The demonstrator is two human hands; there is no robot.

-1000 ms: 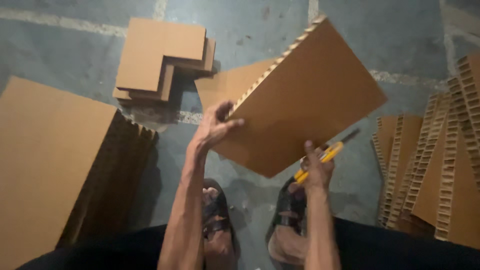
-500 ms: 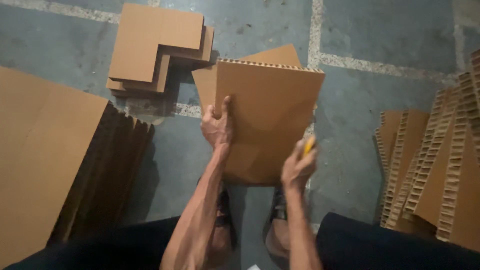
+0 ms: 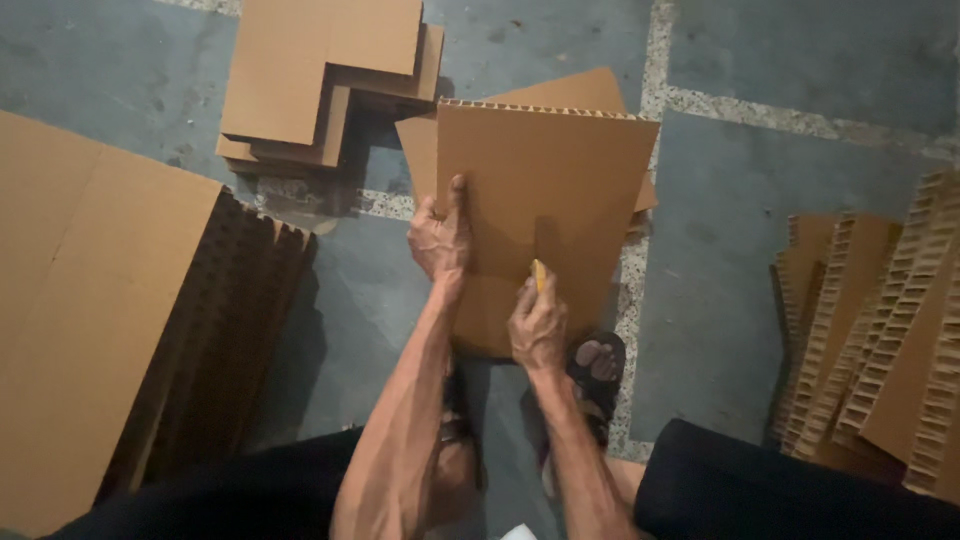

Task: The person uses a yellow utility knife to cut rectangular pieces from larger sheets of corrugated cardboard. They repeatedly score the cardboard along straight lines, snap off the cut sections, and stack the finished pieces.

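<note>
1. To my left a big stack (image 3: 110, 330) of honeycomb cardboard sheets lies flat on the floor, its dark open cells showing along the near edge.
2. Ahead and left sits a pile (image 3: 320, 80) of L-shaped cardboard cuts, one on another.
3. At my right edge more strips (image 3: 880, 340) of the same board lean in a row, cell edges up.
4. Another flat sheet (image 3: 570, 92) lies on the floor behind the panel I hold; only its top corner and side edges show past it.
5. Nothing stands between my hands and the panel; my own forearms cover its lower part from view.
6. The floor (image 3: 750, 260) is worn blue-grey concrete with pale joint lines crossing it. The light is dim.
7. My sandalled right foot (image 3: 598, 365) shows just under the panel.
8. The panel (image 3: 550, 200) is up in front of me, above my feet, face toward me, honeycomb edge on top. Its long axis runs up and down, roughly square to the floor joints.
9. My left hand (image 3: 442, 235) grips its left edge, thumb on the face, fingers wrapped behind.
10. My right hand (image 3: 538, 325) is closed around a yellow knife (image 3: 539, 274), tip up against the panel's face near the middle.
</note>
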